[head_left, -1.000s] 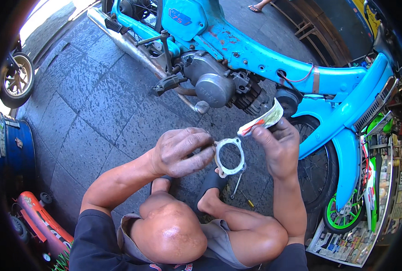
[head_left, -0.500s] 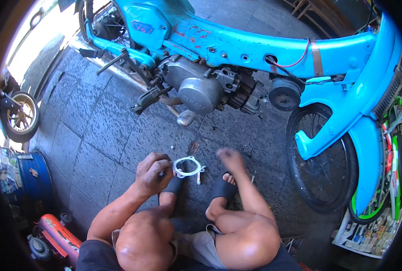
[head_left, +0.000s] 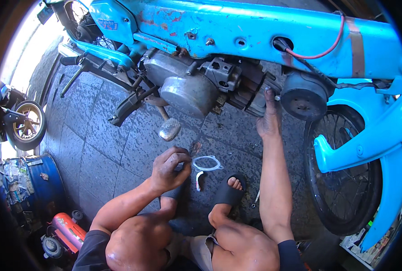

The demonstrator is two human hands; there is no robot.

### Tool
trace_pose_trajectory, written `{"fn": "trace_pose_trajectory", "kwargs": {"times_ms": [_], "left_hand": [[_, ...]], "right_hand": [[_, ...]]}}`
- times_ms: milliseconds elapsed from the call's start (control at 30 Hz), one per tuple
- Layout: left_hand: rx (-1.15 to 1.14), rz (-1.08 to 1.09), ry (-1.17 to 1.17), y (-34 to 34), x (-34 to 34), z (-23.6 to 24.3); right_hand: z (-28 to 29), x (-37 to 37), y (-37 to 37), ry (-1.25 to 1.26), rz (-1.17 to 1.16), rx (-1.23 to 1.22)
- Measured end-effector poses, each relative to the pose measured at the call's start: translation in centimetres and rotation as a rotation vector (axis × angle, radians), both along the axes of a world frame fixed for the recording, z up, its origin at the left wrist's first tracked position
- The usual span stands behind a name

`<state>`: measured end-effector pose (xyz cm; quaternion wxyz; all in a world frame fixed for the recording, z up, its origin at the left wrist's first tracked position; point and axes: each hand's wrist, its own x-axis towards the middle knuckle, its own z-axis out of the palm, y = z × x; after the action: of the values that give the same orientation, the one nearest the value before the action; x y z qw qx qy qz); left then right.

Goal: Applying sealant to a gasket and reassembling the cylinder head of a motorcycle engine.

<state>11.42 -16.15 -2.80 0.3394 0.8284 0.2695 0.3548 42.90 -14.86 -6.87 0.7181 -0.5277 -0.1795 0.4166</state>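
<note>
My left hand point(head_left: 171, 169) is closed in a pinch at the left edge of a thin, pale metallic ring gasket point(head_left: 207, 163) with small ears. The ring is held above the floor between my feet. My right hand point(head_left: 269, 121) reaches up to the finned cylinder point(head_left: 250, 90) of the motorcycle engine and touches its right end, with a finger stretched upward along it. Its other fingers are partly hidden. A small, curved white-and-red strip or tube point(head_left: 199, 180) shows just below the ring, seemingly on the floor.
The light-blue motorcycle frame point(head_left: 237, 27) spans the far side. A round horn-like part point(head_left: 304, 97) hangs right of my right hand; the front wheel point(head_left: 343, 171) stands at the right. A footrest point(head_left: 124, 108) juts out. At left are a blue drum point(head_left: 47, 178) and red trolley jack point(head_left: 69, 230).
My right hand has moved from above my right foot up to the engine cylinder. My left hand and the ring have shifted right. The view has moved closer to the motorcycle.
</note>
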Motion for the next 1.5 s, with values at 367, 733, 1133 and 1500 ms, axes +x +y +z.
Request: {"fn": "trace_pose_trajectory", "kwargs": {"times_ms": [367, 733, 1133, 1500], "left_hand": [[-0.012, -0.031, 0.032, 0.6, 1.2, -0.5], [-0.046, -0.003, 0.043, 1.2, 0.1, -0.9], [-0.063, -0.004, -0.002, 1.5, -1.2, -0.5], [-0.069, 0.019, -0.025, 1.9, -2.9, -0.8]], "right_hand": [[-0.2, -0.3, 0.8, -0.077, -0.154, -0.039], [-0.4, 0.1, 0.1, -0.053, -0.149, -0.012], [-0.4, 1.4, -1.0, 0.024, -0.155, 0.028], [-0.6, 1.8, -1.5, 0.059, -0.074, 0.103]]}}
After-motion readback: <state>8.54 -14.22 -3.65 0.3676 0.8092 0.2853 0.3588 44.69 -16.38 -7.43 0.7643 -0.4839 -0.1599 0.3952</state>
